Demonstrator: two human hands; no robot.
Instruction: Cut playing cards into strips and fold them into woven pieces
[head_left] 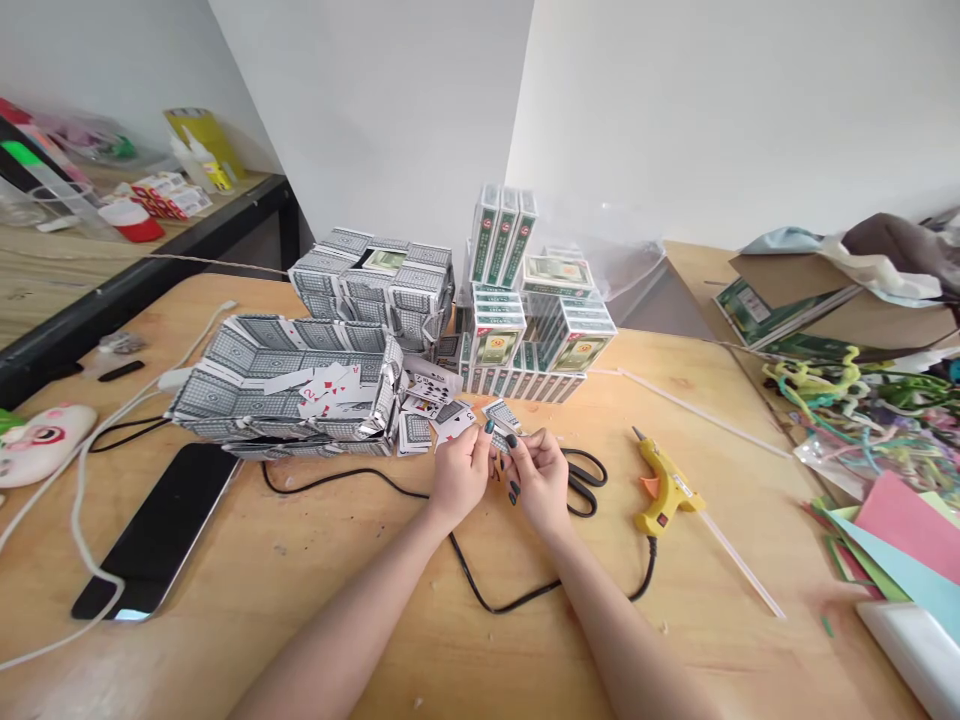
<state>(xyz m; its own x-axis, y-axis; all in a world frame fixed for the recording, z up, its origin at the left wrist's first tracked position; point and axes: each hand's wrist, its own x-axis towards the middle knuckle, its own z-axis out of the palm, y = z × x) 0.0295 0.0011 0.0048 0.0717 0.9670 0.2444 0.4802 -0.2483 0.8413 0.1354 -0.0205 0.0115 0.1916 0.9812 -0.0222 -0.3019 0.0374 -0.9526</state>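
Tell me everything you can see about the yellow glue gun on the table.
The glue gun lies on its side on the wooden table, right of the right hand and apart from it. Its body is yellow plastic with an orange trigger and a small red switch on the handle. The dark metal nozzle points up-left. A black cord runs from the handle across the table. A clear glue stick sticks out of its back, angled down-right. Nothing holds it.
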